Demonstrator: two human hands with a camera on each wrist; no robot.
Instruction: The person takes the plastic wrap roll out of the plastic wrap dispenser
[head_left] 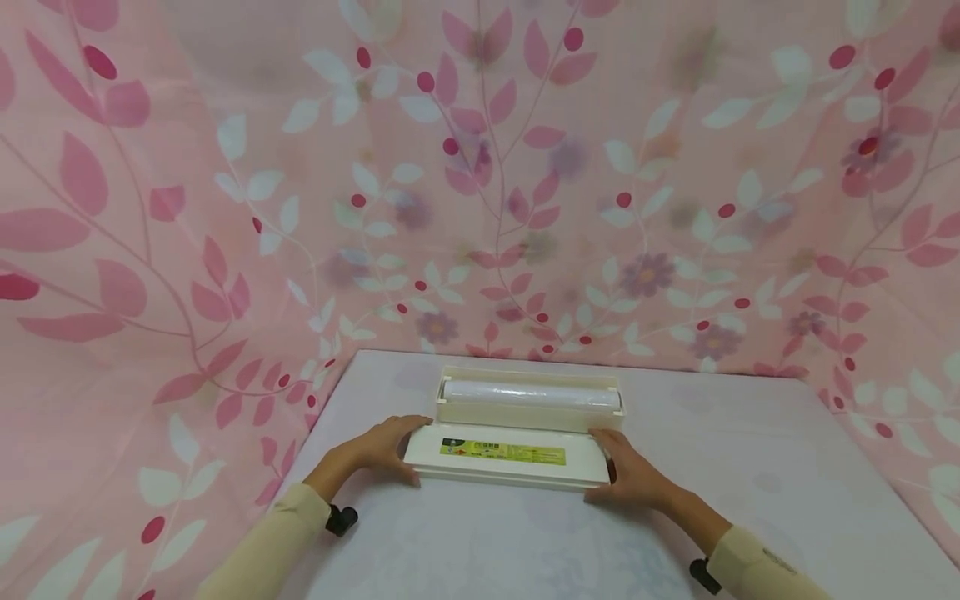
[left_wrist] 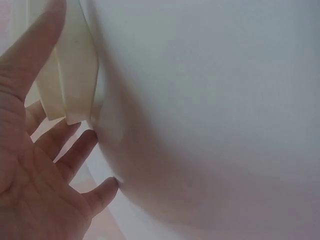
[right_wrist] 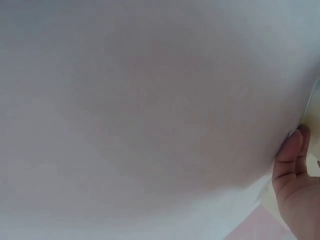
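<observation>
A cream dispenser box [head_left: 528, 414] lies open on the white table [head_left: 750, 467], with a roll of clear film [head_left: 531, 393] in its tray. Its lid [head_left: 506, 457], which bears a yellow-green label [head_left: 502, 452], is folded down toward me. My left hand [head_left: 386, 450] rests against the lid's left end. In the left wrist view the left hand [left_wrist: 35, 165] has straight fingers touching the lid's end [left_wrist: 70, 85]. My right hand [head_left: 633, 479] lies against the lid's right end. The right wrist view shows only the right hand's thumb [right_wrist: 290, 165] touching the lid's edge [right_wrist: 314, 115].
A pink cloth with leaves and flowers [head_left: 480, 183] hangs behind the table and along both its sides. The table's left edge [head_left: 322, 417] runs close to my left hand. Bare table surface [head_left: 510, 542] lies in front of the box.
</observation>
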